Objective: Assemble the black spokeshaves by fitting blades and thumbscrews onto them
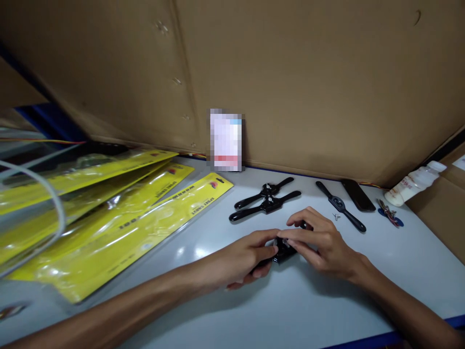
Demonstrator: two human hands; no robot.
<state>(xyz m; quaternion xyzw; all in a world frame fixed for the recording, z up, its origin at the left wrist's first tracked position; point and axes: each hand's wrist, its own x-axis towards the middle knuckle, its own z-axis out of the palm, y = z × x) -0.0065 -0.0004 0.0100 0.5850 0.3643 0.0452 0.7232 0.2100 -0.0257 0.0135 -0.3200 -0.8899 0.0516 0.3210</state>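
Note:
A black spokeshave (285, 257) is held low over the front middle of the table. My left hand (249, 257) wraps round its left handle, thumb on top near the body. From the right, my right hand (319, 240) has thumb and forefinger pinched together at the spokeshave's middle; those fingers partly hide the metal fittings there. Just behind, two more black spokeshaves (268, 206) lie side by side with metal parts on them. To the right lies a bare black spokeshave body (339, 206), with small silver screws (336, 217) beside it.
Yellow blister packs (145, 237) printed "spoke shave" cover the left side. A black phone (358, 195), a bunch of keys (390, 213) and a tilted plastic bottle (414, 184) are at the right. Behind, a cardboard wall (308, 87) rises, with a blurred-out upright card (225, 140) against it.

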